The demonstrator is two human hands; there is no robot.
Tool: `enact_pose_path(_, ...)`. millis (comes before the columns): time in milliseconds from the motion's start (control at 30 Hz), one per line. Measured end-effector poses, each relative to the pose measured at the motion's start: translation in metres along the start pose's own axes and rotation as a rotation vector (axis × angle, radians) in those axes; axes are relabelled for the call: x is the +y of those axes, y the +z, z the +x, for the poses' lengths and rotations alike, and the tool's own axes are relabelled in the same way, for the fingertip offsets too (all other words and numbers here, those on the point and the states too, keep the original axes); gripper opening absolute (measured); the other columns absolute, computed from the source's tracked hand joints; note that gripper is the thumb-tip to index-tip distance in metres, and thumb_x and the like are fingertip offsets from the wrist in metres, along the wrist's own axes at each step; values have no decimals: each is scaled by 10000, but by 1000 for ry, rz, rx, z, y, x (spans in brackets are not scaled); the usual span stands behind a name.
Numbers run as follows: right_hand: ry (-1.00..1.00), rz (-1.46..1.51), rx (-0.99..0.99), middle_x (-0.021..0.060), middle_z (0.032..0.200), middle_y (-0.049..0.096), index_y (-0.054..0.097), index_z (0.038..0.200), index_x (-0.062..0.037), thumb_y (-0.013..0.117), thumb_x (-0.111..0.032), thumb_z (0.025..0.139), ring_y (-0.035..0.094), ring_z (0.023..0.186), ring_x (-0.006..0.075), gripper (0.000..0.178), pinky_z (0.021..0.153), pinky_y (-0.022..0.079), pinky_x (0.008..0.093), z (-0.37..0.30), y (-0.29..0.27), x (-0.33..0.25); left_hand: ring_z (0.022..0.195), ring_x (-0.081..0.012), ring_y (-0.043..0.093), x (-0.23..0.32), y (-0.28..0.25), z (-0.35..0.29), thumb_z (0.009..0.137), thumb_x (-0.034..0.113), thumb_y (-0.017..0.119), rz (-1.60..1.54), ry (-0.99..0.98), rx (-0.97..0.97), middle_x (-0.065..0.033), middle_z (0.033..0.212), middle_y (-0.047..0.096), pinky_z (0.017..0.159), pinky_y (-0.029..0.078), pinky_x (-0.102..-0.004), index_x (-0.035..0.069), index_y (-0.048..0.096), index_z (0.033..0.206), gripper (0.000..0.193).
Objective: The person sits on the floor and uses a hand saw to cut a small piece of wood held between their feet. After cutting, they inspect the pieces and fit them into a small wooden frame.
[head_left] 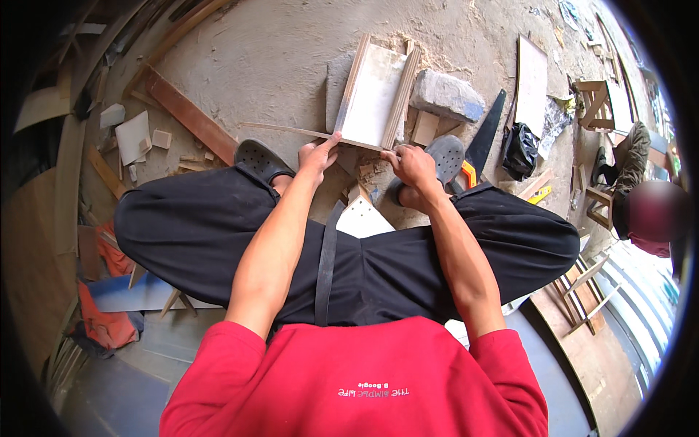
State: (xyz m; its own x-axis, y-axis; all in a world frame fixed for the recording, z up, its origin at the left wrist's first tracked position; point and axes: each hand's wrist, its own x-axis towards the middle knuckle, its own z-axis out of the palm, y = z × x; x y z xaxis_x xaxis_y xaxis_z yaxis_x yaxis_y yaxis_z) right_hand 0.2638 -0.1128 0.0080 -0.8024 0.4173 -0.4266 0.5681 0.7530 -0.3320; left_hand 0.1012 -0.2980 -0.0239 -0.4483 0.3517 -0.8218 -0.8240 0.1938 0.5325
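- Frame [373,93] of pale board with wooden side rails lies on the concrete floor [277,58], before the feet.
- Left hand [317,156]: fingers pinch its near-left corner.
- Right hand [410,164]: fingers curl at its near-right corner.
- Handsaw [486,138] lies just right.

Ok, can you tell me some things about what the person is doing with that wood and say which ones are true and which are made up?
1. Both hands touch the near edge of the white panel. True: the left hand and right hand are at its near edge.
2. The panel lies on a table. False: it lies on the sandy floor.
3. A handsaw with an orange handle lies to the person's right. True.
4. The person is barefoot. False: grey perforated clogs are on the feet.
5. A grey stone block sits beside the panel. True.
6. Nobody else is around. False: another person is at the right edge.
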Motion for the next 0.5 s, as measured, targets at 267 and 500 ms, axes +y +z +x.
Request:
enact_pose_path(267, -149, 108, 394, 114, 947, 619, 554, 1168, -88, 622, -313, 891, 629, 892, 314, 364, 684, 530, 455, -12, 8, -17, 955, -229, 660, 2, 10, 3, 762, 177, 832, -27, -29, 194, -143, 1059, 658, 872, 557, -342, -99, 525, 1126, 550)
enact_pose_path(500, -277, -29, 360, 73, 941, 631, 581, 1238, -138, 618, -233, 901, 636, 868, 256, 352, 682, 539, 377, -15, 16, -12, 806, -191, 683, 12, 10, 2, 753, 122, 825, -13, -76, 176, -107, 971, 677, 727, 601, -301, -73, 550, 1090, 476)
